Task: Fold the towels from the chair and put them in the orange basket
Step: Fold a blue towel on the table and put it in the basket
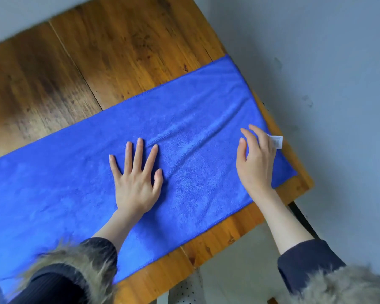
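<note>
A blue microfibre towel [184,132] lies spread across a wooden desk [110,53], running slantwise from the lower left of the view to the desk's right-hand corner. It lies as a long strip; whether it is one layer or doubled cannot be told. Shallow creases run across the cloth between the two hands. Its right end reaches the desk's right edge, and a small white label [277,141] projects from that end.

The left hand [136,178] rests palm down on the middle of the towel, fingers [138,154] straight and spread, pressing flat on the cloth and gripping nothing. The right hand [256,161] is over the towel's right end, beside the label. Its fingers [249,137] are relaxed and slightly bent, with the tips raised; whether the palm or heel touches the cloth cannot be told. It holds nothing that can be seen.

Both forearms are bare below dark sleeves [303,262] with fur-trimmed cuffs [75,266], which enter from the bottom of the view.

The desk top is of brown planks, darker and stained toward the left. A grey wall [316,51] stands behind and to the right of it. Below the near edge of the desk a pale floor [250,260] shows, with a white surface dotted in black [184,290] at the bottom.
</note>
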`<action>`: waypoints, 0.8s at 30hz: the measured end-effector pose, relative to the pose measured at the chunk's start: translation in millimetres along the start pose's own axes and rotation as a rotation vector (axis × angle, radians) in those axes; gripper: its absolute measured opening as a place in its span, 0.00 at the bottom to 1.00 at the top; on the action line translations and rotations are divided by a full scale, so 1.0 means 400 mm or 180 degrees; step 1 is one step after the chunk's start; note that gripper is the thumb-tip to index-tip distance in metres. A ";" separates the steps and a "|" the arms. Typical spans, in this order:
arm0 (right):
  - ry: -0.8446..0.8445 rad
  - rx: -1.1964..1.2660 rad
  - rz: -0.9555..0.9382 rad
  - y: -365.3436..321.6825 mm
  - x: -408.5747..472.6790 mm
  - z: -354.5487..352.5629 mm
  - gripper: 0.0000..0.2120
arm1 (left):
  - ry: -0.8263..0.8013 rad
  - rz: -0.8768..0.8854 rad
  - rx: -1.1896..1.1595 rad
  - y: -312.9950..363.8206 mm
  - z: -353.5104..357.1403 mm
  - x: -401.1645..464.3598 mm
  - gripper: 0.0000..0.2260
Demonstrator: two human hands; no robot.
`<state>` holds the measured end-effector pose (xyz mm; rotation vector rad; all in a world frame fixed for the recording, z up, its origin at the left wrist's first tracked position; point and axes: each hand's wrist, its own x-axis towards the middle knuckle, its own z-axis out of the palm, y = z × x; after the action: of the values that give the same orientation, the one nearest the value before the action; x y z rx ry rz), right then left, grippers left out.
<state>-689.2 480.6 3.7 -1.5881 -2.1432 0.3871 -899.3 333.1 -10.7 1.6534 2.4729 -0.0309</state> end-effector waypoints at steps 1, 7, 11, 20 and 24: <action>0.0158 -0.0004 0.0040 0.009 -0.015 -0.019 0.16 | -0.0016 -0.0006 -0.0008 0.000 0.000 0.000 0.25; 0.0781 0.0324 0.0921 0.085 -0.040 -0.106 0.17 | -0.0017 -0.0028 -0.0038 0.007 0.000 0.002 0.25; 0.0203 -0.0107 0.1786 0.128 -0.030 -0.108 0.14 | 0.0015 -0.0055 -0.0061 0.009 0.003 -0.001 0.25; -0.1348 -0.0691 0.2246 0.148 0.009 -0.141 0.15 | 0.0034 -0.0095 -0.0119 0.008 0.005 -0.007 0.25; -0.0978 -0.0226 0.2123 0.153 0.016 -0.154 0.07 | 0.0033 -0.0090 -0.0308 0.006 0.002 -0.008 0.26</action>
<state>-608.9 502.8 29.2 -2.3989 -1.7758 0.8113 -895.7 330.9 -10.8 1.5837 2.4635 0.0927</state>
